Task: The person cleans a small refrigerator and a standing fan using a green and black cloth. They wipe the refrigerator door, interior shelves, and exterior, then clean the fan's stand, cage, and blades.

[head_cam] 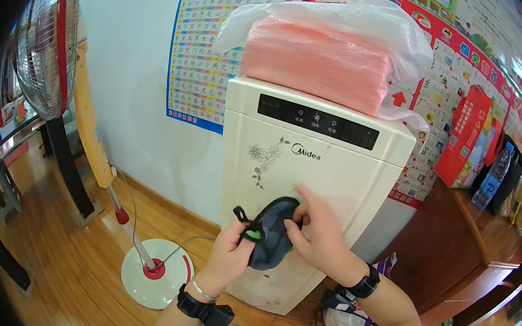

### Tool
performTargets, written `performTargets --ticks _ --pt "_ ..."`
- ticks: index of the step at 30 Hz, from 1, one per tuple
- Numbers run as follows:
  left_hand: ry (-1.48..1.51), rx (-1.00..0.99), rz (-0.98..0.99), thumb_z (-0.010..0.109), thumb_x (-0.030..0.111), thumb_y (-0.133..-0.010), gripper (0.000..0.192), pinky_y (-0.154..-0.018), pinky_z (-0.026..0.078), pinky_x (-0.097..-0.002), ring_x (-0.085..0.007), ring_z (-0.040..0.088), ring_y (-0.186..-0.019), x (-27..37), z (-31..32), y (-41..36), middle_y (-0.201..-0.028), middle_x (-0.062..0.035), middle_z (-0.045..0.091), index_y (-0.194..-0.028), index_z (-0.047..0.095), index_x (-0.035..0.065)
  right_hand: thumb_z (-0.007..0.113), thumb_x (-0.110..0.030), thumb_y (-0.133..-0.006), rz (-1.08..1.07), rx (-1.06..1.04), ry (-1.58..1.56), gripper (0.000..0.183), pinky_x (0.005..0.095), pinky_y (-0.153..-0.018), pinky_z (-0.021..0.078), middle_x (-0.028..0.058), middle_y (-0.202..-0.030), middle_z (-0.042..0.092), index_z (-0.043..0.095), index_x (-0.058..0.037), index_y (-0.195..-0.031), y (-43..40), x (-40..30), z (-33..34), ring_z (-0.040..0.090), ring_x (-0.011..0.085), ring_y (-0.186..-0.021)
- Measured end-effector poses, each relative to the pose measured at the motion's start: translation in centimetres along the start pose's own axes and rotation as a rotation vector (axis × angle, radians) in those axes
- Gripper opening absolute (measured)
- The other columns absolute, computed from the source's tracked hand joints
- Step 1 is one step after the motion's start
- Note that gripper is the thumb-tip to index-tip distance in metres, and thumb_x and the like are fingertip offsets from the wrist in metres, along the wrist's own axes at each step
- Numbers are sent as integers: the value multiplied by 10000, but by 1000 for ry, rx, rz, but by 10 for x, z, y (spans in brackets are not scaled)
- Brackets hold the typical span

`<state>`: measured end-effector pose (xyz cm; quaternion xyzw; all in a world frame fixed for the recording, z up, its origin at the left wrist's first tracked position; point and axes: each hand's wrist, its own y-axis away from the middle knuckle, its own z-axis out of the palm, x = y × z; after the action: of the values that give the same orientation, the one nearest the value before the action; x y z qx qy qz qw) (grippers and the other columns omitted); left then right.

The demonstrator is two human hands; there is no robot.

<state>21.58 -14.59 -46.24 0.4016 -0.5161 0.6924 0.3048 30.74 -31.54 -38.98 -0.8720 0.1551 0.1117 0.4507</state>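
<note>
My left hand (234, 252) grips the near left edge of a dark grey cloth mitt or pad (273, 238) with black trim, a small black loop and a bit of green. On the cloth's right edge, my right hand (318, 228) pinches with thumb and fingers, its index finger stretched out towards the cabinet front. Behind both hands stands a cream Midea water dispenser cabinet (336, 171) with a flower pattern and a dark control strip (318, 121). A pink package (317, 61) partly covered by a translucent plastic bag (375, 27) rests on its top.
At left stand a fan (47, 40) and a white round base (154, 295) with a cable. To the right is a brown wooden cabinet (454, 231) bearing a red bag (464, 136) and a water bottle (493, 175). Plastic bags (344, 322) lie on the floor beside the dispenser.
</note>
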Motion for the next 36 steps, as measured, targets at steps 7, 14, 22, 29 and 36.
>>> performTargets --ticks 7,14,22,29,36 --pt "-265 -96 160 601 74 -921 209 -820 488 -307 -182 597 -914 9 2 9 -960 -86 630 -1114 600 -5 597 -1 -924 399 -353 -292 279 277 -682 485 78 -863 646 569 2 -1202 12 -1 -12 596 136 -731" --pt "-669 -102 342 657 106 -876 219 -811 484 -392 -331 592 -909 16 15 -4 -977 -148 631 -1071 630 11 461 28 -994 445 192 -842 202 269 -853 509 104 -1088 637 482 -6 -1192 42 -2 -11 621 141 -961" --pt "-467 357 -68 567 49 -956 230 -669 466 -258 -141 605 -778 13 11 -33 -967 -127 647 -1160 661 3 711 -330 -843 -151 -18 646 610 492 -1008 364 50 -1316 568 540 -154 -1402 30 15 0 498 294 -1118" --pt "-770 103 794 608 134 -944 614 -1067 403 -508 -482 478 -1287 15 70 -69 -1372 -294 491 -1487 359 -5 677 -379 -820 -278 116 956 591 500 -1054 344 -24 -1480 495 573 -194 -1372 -22 20 -34 485 250 -1173" --pt "-1097 156 854 632 413 -907 803 -1074 160 -754 -606 183 -1409 48 107 -117 -1506 -325 313 -1534 293 44 732 -352 -764 -145 387 872 702 536 -1057 359 163 -1530 410 536 -197 -1420 -28 36 -77 415 418 -1298"
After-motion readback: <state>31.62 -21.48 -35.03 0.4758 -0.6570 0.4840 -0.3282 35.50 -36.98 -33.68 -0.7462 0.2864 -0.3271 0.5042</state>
